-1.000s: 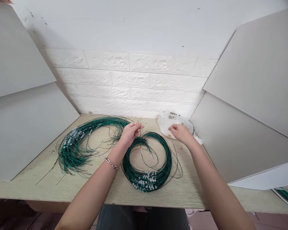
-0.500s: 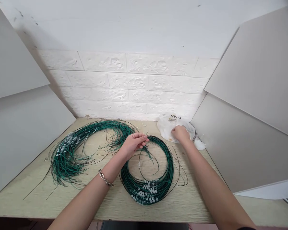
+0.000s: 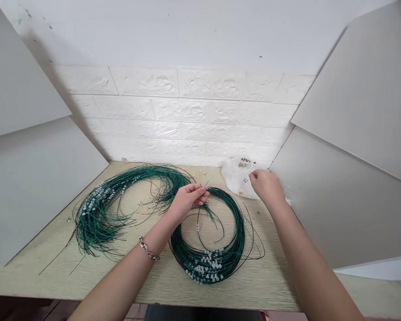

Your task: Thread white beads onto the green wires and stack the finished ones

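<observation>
Between the thumb and fingers of my left hand [image 3: 190, 198] are thin green and black wire ends, pinched at the top of a round wire coil [image 3: 239, 223]. White beads or small connectors [image 3: 207, 267] cluster along the coil's near side. My right hand [image 3: 266, 185] is closed in a pinch just right of and over a white plastic bag [image 3: 237, 178]. Whatever its fingertips hold, if anything, is too small to make out. To the left lies a looser bundle of green and black wires [image 3: 160, 174], with white pieces along it.
A white brick-patterned wall [image 3: 167, 111] stands behind the pale wooden table [image 3: 257, 285]. Grey panels rise at the left [image 3: 43, 178] and right [image 3: 341, 191]. Tiny white bits [image 3: 203, 172] lie near the wall.
My right hand has drawn back from the plastic bag, up and to the right, its fingers still pinched. My left hand keeps its hold on the wire ends. The view has shifted slightly.
</observation>
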`<state>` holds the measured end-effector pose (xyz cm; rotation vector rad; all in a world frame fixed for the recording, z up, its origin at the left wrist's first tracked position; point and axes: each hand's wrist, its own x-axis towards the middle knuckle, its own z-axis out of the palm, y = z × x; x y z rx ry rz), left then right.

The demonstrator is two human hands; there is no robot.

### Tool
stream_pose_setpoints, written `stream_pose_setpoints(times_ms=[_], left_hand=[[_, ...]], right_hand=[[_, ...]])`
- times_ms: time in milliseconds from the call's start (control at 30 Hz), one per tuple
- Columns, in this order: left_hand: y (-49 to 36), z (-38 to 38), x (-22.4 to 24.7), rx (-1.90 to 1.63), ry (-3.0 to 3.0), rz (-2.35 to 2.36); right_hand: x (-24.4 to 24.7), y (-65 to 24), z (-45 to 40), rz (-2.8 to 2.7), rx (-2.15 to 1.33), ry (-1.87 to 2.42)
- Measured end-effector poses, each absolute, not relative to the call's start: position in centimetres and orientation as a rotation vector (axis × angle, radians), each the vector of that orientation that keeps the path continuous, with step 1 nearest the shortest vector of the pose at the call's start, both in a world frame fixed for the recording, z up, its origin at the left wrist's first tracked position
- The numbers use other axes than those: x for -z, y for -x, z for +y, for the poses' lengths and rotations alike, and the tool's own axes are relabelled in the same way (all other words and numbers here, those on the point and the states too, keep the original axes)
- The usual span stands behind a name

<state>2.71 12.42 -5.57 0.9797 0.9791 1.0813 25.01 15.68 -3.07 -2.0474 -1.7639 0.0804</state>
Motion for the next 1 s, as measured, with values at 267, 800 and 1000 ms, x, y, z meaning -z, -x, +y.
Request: stream_pose_setpoints(times_ms=[267,800,1000], left_hand=[[-3.4,11.6,6.0,-0.985,-1.338,1.157],[-3.8,10.7,5.4,-1.033,-1.444,1.152],[-3.7,10.7,5.5,-1.011,-1.562,1.196]], right_hand=[[4.4,-18.3,11.7,-1.408,-1.099,1.123],[6.6,-17.8,11.6,-1.120,-1.643,0.878],[7.0,-17.9,11.7,-1.153,-1.600,0.917]])
